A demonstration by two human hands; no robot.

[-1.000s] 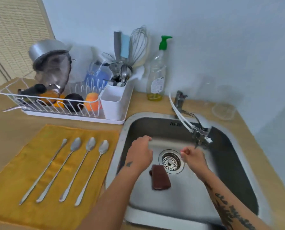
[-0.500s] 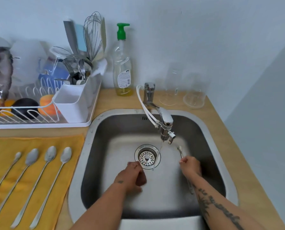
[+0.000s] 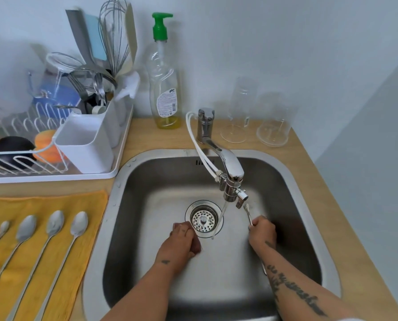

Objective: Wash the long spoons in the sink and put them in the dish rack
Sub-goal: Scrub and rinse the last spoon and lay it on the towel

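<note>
I see one long spoon (image 3: 247, 212) in the sink (image 3: 133, 205), clenched in the curled fingers (image 3: 258, 224) of the right hand (image 3: 262, 234). Its small bowl pokes up out of the fist just beside the tap (image 3: 230, 167) outlet, and its thin shiny handle runs back under the forearm (image 3: 293, 288). The left hand (image 3: 180, 242) grips a dark red sponge (image 3: 195, 247) next to the drain (image 3: 203, 220). Four more long spoons (image 3: 54, 224) lie side by side on a yellow cloth (image 3: 43, 202) on the surface (image 3: 147, 135), near the dish rack (image 3: 114, 169).
</note>
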